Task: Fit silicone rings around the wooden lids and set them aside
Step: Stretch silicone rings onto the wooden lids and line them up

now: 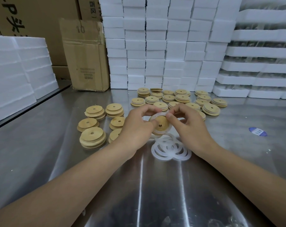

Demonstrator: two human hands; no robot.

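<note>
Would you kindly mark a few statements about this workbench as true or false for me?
1. The left hand grips a wooden lid while the right hand pinches a white ring on it. True.
2. The spare rings lie in a box. False: they lie loose on the metal table, just below the hands.
3. Stacks of lids stand left of the hands. True.
4. A red sticker lies left of the hands. False: a blue sticker lies to their right.
5. White foam blocks are stacked at the back. True.
</note>
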